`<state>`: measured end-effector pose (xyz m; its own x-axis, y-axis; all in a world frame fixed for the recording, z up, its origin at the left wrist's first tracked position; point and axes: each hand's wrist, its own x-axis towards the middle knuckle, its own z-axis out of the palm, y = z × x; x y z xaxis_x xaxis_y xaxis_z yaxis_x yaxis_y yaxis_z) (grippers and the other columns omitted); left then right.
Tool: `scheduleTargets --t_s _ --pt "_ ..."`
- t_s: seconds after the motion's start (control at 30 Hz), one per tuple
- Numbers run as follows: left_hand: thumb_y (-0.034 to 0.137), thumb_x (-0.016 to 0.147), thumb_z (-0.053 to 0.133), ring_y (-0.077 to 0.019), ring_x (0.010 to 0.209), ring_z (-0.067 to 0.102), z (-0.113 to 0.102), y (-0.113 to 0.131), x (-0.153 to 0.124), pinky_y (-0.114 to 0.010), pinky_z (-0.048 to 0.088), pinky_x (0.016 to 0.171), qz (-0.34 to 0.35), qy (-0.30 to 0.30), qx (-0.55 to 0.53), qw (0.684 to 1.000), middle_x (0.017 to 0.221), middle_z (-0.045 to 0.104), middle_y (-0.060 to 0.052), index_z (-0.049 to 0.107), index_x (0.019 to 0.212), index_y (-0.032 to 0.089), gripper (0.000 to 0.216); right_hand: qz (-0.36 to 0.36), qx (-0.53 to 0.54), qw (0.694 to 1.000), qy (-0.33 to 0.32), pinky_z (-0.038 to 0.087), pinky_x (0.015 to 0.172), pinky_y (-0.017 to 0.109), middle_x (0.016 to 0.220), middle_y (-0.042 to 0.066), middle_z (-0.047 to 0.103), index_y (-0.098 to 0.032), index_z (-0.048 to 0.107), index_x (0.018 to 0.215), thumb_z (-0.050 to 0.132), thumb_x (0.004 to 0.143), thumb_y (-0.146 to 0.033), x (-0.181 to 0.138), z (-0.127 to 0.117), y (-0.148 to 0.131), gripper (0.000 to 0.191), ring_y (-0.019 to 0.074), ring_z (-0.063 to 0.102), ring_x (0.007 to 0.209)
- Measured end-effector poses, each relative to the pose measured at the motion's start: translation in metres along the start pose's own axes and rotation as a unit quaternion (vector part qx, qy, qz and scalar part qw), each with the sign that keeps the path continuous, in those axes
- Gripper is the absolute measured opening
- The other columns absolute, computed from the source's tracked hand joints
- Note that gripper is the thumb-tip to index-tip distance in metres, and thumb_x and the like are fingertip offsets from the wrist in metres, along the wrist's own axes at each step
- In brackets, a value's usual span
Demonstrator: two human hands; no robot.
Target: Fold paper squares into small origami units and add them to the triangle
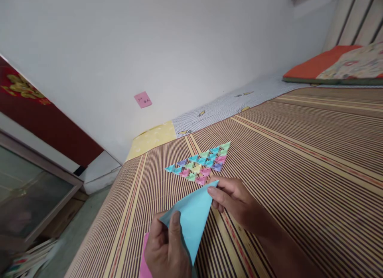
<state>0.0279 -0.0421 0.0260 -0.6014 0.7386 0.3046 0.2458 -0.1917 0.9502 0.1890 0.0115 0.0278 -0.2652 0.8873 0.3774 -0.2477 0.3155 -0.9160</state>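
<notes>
Both hands hold a light blue paper (191, 215) folded into a triangle, just above a striped bamboo mat (299, 158). My left hand (167, 248) pinches its near corner, thumb on top. My right hand (236, 202) pinches the far tip with its fingertips. Just beyond the tip lies a triangle of several small folded paper pieces (200, 163) in blue, green, pink, yellow and purple. A pink sheet (143, 262) shows under my left hand.
The mat covers a bed that runs along a white wall bearing a pink sticky note (143, 99). An orange-edged pillow (332, 64) lies at the far right. A red cabinet with a glass door (30, 182) stands on the left, with floor beside the bed.
</notes>
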Motion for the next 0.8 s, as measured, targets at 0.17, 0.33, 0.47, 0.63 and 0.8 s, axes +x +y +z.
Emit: scheduleTargets --t_s 0.17,0.33,0.47,0.63,0.8 --pt "0.049 0.078 0.075 -0.0127 0.054 0.049 -0.001 0.002 0.000 -0.021 0.040 0.050 0.042 0.017 0.043 0.998 0.059 0.057 0.003 0.064 0.073 0.021 0.031 -0.023 -0.027 0.999 0.005 0.039 0.059 0.026 0.067 -0.002 0.054 -0.018 0.056 0.075 0.048 0.101 -0.032 0.000 -0.005 -0.006 0.030 0.0132 0.050 0.061" --pt "0.049 0.080 0.073 -0.0141 0.056 0.051 -0.001 0.000 -0.001 -0.024 0.041 0.053 0.060 0.029 0.068 0.996 0.061 0.059 0.003 0.065 0.075 0.021 0.030 -0.042 -0.056 0.997 0.027 0.038 0.066 0.028 0.066 -0.002 0.050 -0.019 0.055 0.074 0.046 0.102 -0.031 0.001 -0.008 -0.007 0.032 0.0150 0.050 0.066" --pt "0.048 0.082 0.071 -0.0140 0.054 0.049 0.001 -0.003 -0.003 -0.025 0.039 0.052 0.080 0.034 0.086 0.993 0.060 0.058 0.003 0.064 0.074 0.022 0.029 -0.041 -0.047 0.997 0.046 0.038 0.066 0.028 0.067 -0.002 0.051 -0.019 0.058 0.080 0.045 0.102 -0.033 0.002 -0.008 -0.003 0.029 0.0151 0.050 0.066" --pt "0.047 0.084 0.070 -0.0148 0.051 0.050 0.003 -0.004 -0.005 -0.025 0.037 0.050 0.107 0.053 0.122 0.985 0.057 0.059 0.003 0.065 0.076 0.023 0.026 -0.019 -0.002 0.996 0.088 0.040 0.064 0.028 0.062 -0.003 0.051 -0.019 0.061 0.090 0.046 0.102 -0.033 0.006 -0.006 0.004 0.023 0.0152 0.050 0.062" --pt "0.047 0.085 0.068 -0.0148 0.051 0.051 0.004 -0.005 -0.007 -0.025 0.039 0.050 0.117 0.083 0.141 0.980 0.058 0.061 0.002 0.066 0.077 0.022 0.026 -0.025 0.084 0.983 0.162 0.041 0.060 0.027 0.073 0.001 0.060 -0.018 0.064 0.092 0.047 0.101 -0.041 0.008 -0.004 0.007 0.031 0.0134 0.051 0.060"
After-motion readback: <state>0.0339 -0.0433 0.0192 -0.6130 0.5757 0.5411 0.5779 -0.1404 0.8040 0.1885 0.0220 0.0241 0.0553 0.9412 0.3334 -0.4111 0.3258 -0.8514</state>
